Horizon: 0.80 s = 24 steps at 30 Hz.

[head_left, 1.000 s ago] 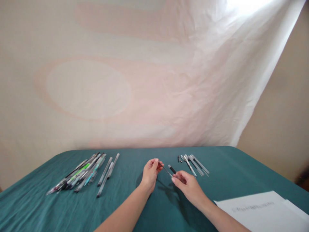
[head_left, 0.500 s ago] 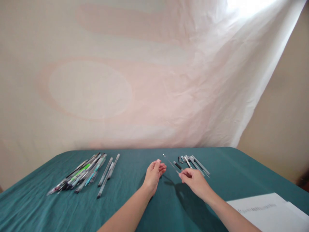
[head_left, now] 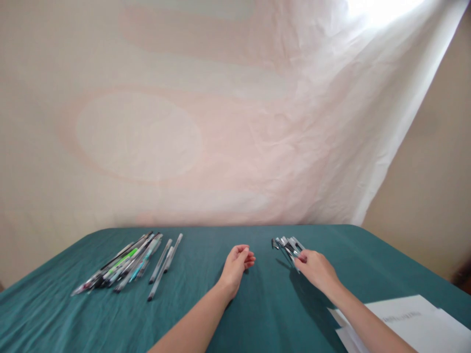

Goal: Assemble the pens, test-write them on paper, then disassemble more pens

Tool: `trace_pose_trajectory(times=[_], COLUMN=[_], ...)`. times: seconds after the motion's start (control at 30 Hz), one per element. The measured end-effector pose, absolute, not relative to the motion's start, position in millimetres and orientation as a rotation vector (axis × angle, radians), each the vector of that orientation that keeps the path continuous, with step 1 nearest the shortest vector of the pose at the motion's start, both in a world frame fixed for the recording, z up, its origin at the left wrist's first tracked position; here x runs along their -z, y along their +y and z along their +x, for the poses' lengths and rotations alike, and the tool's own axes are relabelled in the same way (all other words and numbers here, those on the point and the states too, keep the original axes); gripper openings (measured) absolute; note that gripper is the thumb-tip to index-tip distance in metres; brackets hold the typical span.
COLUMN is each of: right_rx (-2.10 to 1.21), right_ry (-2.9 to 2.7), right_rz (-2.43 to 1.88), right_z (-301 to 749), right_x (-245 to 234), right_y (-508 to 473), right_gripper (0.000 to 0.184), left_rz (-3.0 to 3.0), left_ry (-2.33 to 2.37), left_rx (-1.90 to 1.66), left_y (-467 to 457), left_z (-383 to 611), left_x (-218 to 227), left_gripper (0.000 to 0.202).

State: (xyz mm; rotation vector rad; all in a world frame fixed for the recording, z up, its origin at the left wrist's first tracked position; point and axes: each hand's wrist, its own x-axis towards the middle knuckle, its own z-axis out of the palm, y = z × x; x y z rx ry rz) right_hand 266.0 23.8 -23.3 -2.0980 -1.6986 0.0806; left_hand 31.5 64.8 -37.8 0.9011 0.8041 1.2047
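Observation:
My right hand [head_left: 317, 268] is closed in a pinch over the right-hand group of pens. Between its fingertips are slim pen parts [head_left: 290, 249], apparently a thin refill and a dark-gripped barrel, partly mixed in view with the pens behind. Clear pens [head_left: 297, 242] lie just beyond the fingers, beside small black pieces [head_left: 274, 243] that look like caps. Near the middle of the table, my left hand [head_left: 237, 267] is held with its fingers loosely curled and somewhat apart. Nothing shows in it, though the inside of the palm is hidden.
On the left lies a heap of mixed pens [head_left: 125, 262], some with green and turquoise parts. Several clear pens [head_left: 162, 267] rest separately beside it. White paper sheets [head_left: 415, 318] sit at the front right, partly under my right forearm. A pale cloth [head_left: 221, 147] hangs behind the green-covered table.
My right hand has moved right with the thin pen parts, from near my left hand to the right-hand pens. My left hand has stayed nearly in place. The paper's near corner has shifted left.

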Motion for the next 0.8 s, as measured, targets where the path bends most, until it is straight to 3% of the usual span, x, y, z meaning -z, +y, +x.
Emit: trace_pose_trajectory(times=[0.8], right_rx=[-0.115], right_ry=[-1.789], right_rz=[-1.859], right_z=[267], right_x=[26], right_y=[33], right_gripper=[0.032], left_rz=[0.928], left_ry=[0.821], left_rx=[-1.184], left_y=[64], left_z=[32], left_x=[37], left_gripper=[0.027])
